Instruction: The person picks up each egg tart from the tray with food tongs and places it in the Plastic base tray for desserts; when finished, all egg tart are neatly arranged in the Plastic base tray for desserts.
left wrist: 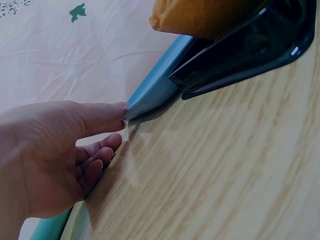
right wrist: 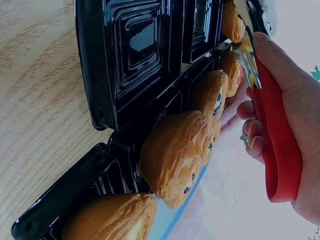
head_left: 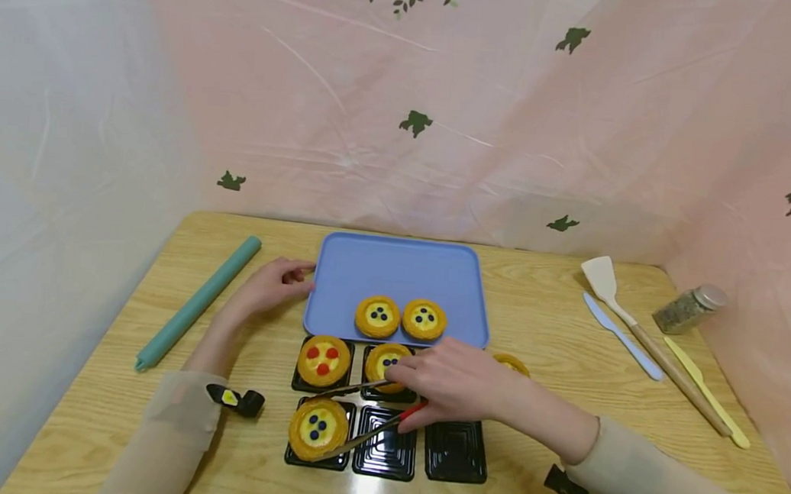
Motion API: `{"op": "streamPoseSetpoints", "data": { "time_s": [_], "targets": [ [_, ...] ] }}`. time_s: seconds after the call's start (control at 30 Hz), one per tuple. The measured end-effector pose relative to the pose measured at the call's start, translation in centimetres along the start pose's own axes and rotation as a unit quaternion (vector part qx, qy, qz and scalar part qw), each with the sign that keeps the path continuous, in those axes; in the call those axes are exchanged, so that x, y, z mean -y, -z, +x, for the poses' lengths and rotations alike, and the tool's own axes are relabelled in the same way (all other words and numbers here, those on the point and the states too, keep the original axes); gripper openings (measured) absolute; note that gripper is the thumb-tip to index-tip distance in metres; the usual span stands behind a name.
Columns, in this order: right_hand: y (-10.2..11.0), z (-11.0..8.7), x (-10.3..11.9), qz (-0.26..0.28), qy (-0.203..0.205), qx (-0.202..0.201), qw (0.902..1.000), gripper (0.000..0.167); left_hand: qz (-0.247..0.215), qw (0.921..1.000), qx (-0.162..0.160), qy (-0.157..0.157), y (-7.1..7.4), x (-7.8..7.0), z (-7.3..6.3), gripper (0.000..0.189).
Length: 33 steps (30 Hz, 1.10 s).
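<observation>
My right hand [head_left: 451, 381] grips red-handled tongs [right wrist: 282, 150]. The tongs' two arms reach left, either side of a tart with three blueberries [head_left: 314, 429] at the front-left black plastic tray [head_left: 335, 461]. At the left side of a blue tray [head_left: 394, 266], my left hand [head_left: 272, 288] pinches the rim between thumb and finger, the other fingers curled below in the left wrist view. Behind the tongs sit a tart with red berries [head_left: 323, 360] and another blueberry tart [head_left: 381, 361], each on a black tray. My right hand partly covers the latter.
Two more blueberry tarts [head_left: 423, 320] lie on the blue tray's near edge. Ridged bases show in two front black trays [head_left: 455, 450]. A tart [head_left: 513, 363] peeks out behind my right forearm. Left lies a green rolling pin [head_left: 199, 302]; right, a spatula [head_left: 603, 281], knives [head_left: 622, 335] and spice jar [head_left: 690, 308].
</observation>
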State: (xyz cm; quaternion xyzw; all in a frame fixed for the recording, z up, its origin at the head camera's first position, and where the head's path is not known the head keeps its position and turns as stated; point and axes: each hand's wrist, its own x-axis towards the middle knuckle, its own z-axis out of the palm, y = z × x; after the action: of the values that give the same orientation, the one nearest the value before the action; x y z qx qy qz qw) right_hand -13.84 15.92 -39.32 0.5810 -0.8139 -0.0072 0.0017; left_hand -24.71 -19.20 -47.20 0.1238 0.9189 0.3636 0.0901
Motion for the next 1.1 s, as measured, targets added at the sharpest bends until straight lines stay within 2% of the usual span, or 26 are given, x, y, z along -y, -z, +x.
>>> {"op": "streamPoseSetpoints", "data": {
  "time_s": [1.1],
  "targets": [
    [-0.18,0.27,-0.06,0.007,-0.012,0.008,0.9999,0.053,0.0,1.0,-0.001,-0.002,0.14,-0.23,0.05,0.052]
  ]
}}
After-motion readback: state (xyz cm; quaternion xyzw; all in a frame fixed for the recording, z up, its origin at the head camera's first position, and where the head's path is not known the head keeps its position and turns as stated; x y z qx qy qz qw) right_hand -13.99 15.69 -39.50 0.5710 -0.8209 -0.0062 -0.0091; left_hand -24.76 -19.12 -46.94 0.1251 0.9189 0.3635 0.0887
